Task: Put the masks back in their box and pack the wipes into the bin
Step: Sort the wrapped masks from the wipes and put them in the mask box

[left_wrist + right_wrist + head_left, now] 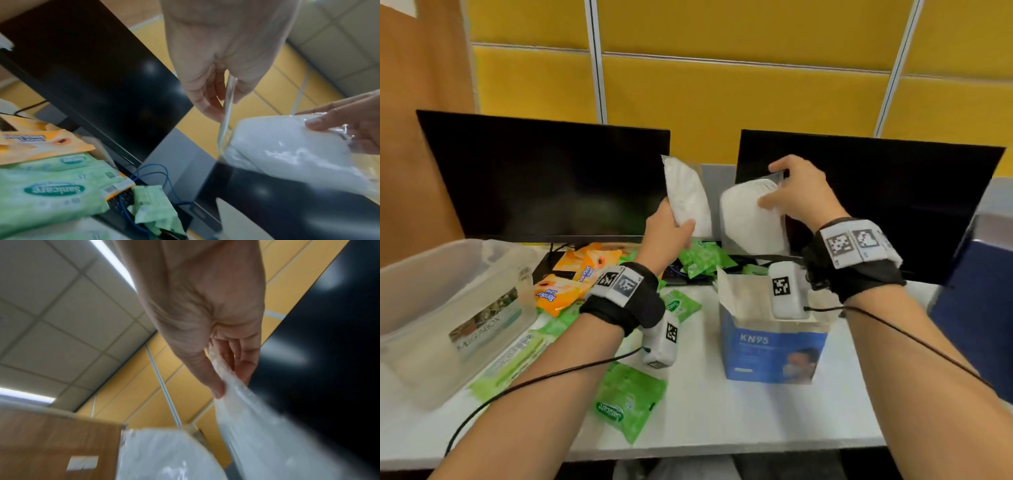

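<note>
My left hand [671,226] pinches the lower end of a white mask in clear wrap [686,193], held upright in front of the left monitor. My right hand [796,197] grips the top of a second wrapped white mask [751,219], raised above the open blue KN95 box [774,353]. In the left wrist view my left hand [218,97] holds its mask edge-on [226,113], with the other mask [292,151] to the right. My right hand [226,374] pinches its wrapper [257,426] in the right wrist view. Green wipe packs [628,399] and orange wipe packs [558,294] lie on the desk.
A clear plastic bin [448,308] stands at the left of the white desk [722,421]. Two dark monitors [544,178] stand behind. A blue cable [148,175] lies by the monitor base. A blue panel [976,308] is at the right edge.
</note>
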Demonstrator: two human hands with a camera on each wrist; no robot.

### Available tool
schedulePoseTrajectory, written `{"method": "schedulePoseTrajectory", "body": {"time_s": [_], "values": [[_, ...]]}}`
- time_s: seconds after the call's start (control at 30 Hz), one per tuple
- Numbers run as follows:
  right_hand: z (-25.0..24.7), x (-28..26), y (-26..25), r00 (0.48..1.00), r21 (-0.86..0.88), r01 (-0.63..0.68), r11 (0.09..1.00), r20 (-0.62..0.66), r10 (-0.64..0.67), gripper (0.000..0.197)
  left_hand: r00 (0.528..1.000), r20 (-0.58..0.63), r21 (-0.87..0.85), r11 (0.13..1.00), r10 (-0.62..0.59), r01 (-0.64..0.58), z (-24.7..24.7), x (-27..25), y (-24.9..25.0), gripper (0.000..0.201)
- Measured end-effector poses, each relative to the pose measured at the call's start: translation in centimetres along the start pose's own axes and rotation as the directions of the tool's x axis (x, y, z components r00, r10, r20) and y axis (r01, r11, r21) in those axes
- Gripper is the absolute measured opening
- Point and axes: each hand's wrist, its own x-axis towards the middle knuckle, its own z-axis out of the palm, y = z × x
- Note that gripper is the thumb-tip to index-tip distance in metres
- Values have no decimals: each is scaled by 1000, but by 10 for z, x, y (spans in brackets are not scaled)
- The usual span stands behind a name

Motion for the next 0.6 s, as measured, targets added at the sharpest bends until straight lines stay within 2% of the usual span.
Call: {"method": "schedulePoseTrajectory", "body": {"time_s": [0.1,0.17,0.3,0.43,0.6], "values": [[-26,-9,22,1000,-142,-4,990,-1,4,34,999,48,-16,1000,2,-1,27,-11,13,34],[-27,-14,36,1000,-243,-16,970,20,21,27,998,65,-25,1000,8,-6,45,-15,18,28],[-11,-21,64,993,-383,-75,920,53,103,29,993,114,-72,997,5,3,74,-19,23,29],[4,-22,82,979,-448,-114,887,101,177,24,990,126,-122,989,-67,83,84,-18,18,36],[7,-11,84,959,-568,-54,821,199,201,21,994,87,-121,989,-73,83,88,-13,11,32]]}}
